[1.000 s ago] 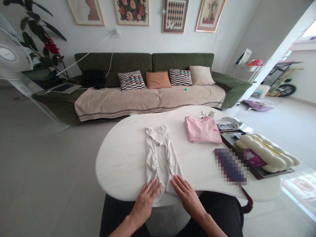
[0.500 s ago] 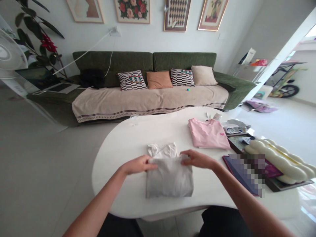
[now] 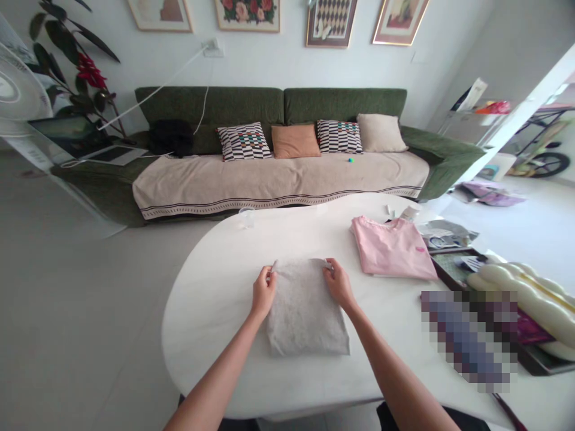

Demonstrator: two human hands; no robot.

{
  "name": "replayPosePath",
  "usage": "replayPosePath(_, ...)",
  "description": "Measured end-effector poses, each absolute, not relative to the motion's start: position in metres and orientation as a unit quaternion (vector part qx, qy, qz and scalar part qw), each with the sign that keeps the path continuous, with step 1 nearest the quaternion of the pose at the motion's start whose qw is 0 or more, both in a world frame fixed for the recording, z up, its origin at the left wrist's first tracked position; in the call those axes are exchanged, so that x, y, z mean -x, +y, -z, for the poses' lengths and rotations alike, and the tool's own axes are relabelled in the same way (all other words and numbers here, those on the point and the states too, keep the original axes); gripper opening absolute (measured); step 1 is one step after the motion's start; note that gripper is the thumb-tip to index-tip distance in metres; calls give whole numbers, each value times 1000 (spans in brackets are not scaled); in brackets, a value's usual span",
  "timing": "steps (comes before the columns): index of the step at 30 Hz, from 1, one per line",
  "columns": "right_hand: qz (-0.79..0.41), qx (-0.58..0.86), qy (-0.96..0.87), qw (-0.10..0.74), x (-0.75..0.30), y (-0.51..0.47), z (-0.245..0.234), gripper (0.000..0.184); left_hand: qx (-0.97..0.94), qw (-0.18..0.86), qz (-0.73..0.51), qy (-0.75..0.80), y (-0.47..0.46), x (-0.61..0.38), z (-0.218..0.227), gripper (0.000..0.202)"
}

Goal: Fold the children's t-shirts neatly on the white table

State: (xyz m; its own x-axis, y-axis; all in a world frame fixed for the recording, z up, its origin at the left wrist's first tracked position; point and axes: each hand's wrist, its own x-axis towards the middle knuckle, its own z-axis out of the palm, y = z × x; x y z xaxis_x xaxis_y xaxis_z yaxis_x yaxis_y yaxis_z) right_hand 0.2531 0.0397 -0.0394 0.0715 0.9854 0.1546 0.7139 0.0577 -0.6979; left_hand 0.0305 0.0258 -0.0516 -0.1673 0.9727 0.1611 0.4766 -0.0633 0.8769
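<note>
A light grey folded garment (image 3: pixel 309 317), maybe a shirt, lies flat on the white table (image 3: pixel 215 287) in front of me. My left hand (image 3: pixel 264 290) pinches its far left corner between thumb and fingers. At the far right corner, my right hand (image 3: pixel 336 281) grips the cloth the same way. The grey cloth now reaches up to both hands and forms a rough rectangle. To the right of it, apart from my hands, rests a folded pink T-shirt (image 3: pixel 392 248) with a small darker pink mark.
A clear cup (image 3: pixel 247 217) stands near the table's far left edge. On the right are a dark tray (image 3: pixel 453 272) with a puffy cream-coloured object (image 3: pixel 516 299), a crumpled silvery packet (image 3: pixel 449 234) and a blurred-out item. Beyond the table is a green sofa (image 3: pixel 211 114) with cushions.
Both hands have moved away from me, drawing the grey cloth over the whitish part that showed at the far end. My view has tilted slightly downward.
</note>
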Motion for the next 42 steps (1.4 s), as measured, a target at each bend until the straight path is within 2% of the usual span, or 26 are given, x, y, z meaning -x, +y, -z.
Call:
replayPosePath(3,-164,652,-661,333,-243,37,39,49,-624,148,-449,621,23,-40,50,36)
replayPosePath(5,-128,635,-700,301,-234,28,42,51,-702,80,-407,579,15,-48,48,43)
replayPosePath(9,-57,599,-788,133,-218,8,55,48,-819,50,-235,522,-1,-59,52,55)
replayPosePath(12,-52,604,-791,77,-214,3,62,49,-814,55,-179,550,-3,-61,63,61)
replayPosePath(22,-89,618,-779,51,-216,-5,50,49,-803,79,-145,573,-3,-58,63,62)
replayPosePath(29,-72,631,-765,104,-220,-77,65,54,-762,103,-138,625,-19,-43,64,69)
replayPosePath(33,-100,635,-760,96,-221,-84,63,53,-700,158,-205,665,-10,-51,51,64)
replayPosePath(36,-131,637,-752,108,-222,-85,54,51,-576,302,-274,708,-6,-53,38,65)
replayPosePath(39,-164,648,-723,175,-214,-90,42,55,-504,444,-269,690,-15,-46,28,53)
replayPosePath(42,-263,616,-684,288,-195,-94,27,68,-485,562,-281,608,-33,-38,17,41)
